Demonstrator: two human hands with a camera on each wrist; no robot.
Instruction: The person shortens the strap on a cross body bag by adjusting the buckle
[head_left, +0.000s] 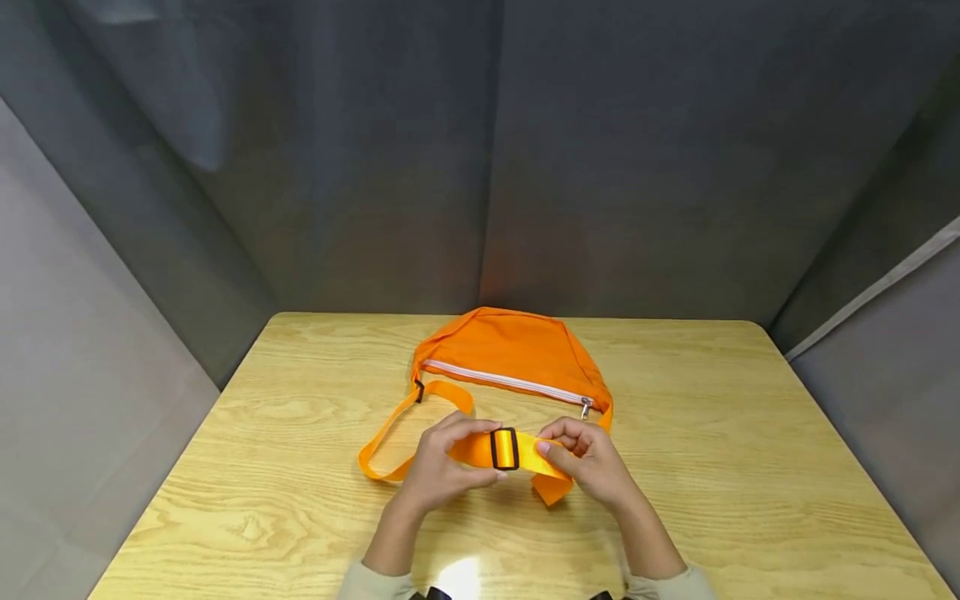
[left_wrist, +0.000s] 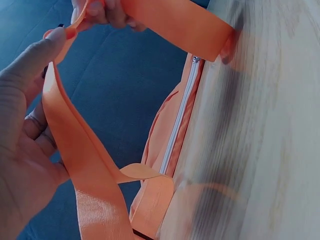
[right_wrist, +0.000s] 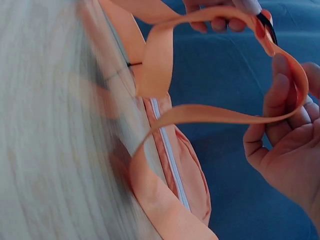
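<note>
While the left hand (head_left: pixel 442 463) pinches the black buckle (head_left: pixel 494 450) and the right hand (head_left: pixel 594 468) the orange strap (head_left: pixel 529 455), the strap between them runs roughly parallel to the table's (head_left: pixel 750 467) far edge.

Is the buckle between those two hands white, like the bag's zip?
No, the buckle between the left hand and the right hand is black, with orange strap through it, while the zip is white.

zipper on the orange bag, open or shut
Shut: the white zipper runs unbroken across the orange bag, its pull at the right end.
</note>
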